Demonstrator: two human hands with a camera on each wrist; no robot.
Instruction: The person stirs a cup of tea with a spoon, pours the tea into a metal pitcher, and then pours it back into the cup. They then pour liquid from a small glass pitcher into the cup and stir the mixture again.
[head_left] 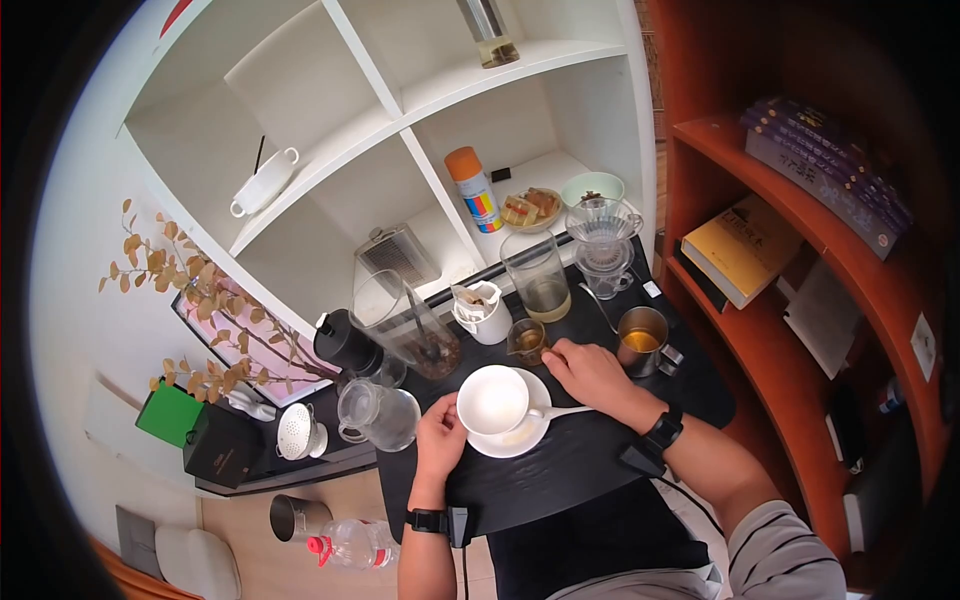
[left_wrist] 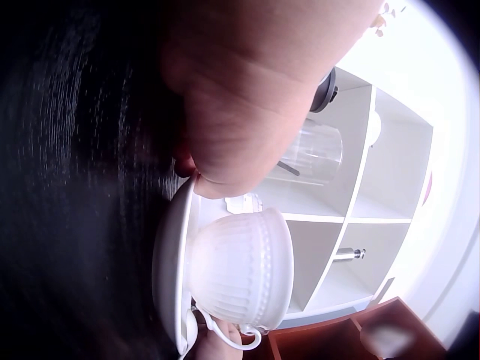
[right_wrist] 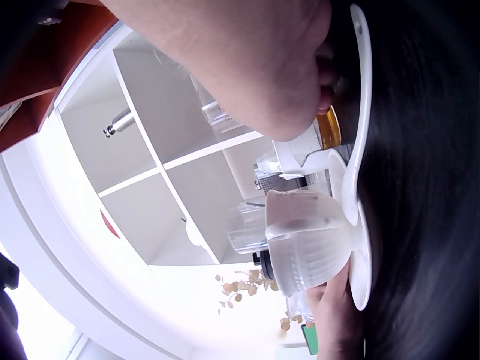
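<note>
A white cup (head_left: 493, 398) with a ribbed side stands on a white saucer (head_left: 508, 443). Beside the cup, a white spoon (head_left: 566, 411) lies across the saucer, its handle pointing right. My left hand (head_left: 440, 440) pinches the saucer's left rim, thumb above, as the left wrist view (left_wrist: 240, 112) shows. Behind the saucer is a small glass pitcher (head_left: 526, 341) with amber liquid. My right hand (head_left: 595, 378) reaches over the spoon, its curled fingers at the pitcher's right side; in the right wrist view the hand partly hides the amber glass (right_wrist: 328, 129).
A metal mug (head_left: 641, 340) of amber liquid stands right of my right hand. Behind are a white cup with a drip bag (head_left: 482, 315), a tall glass (head_left: 537, 280) and a glass dripper (head_left: 603, 240). A glass jug (head_left: 380, 415) stands left, near my left hand.
</note>
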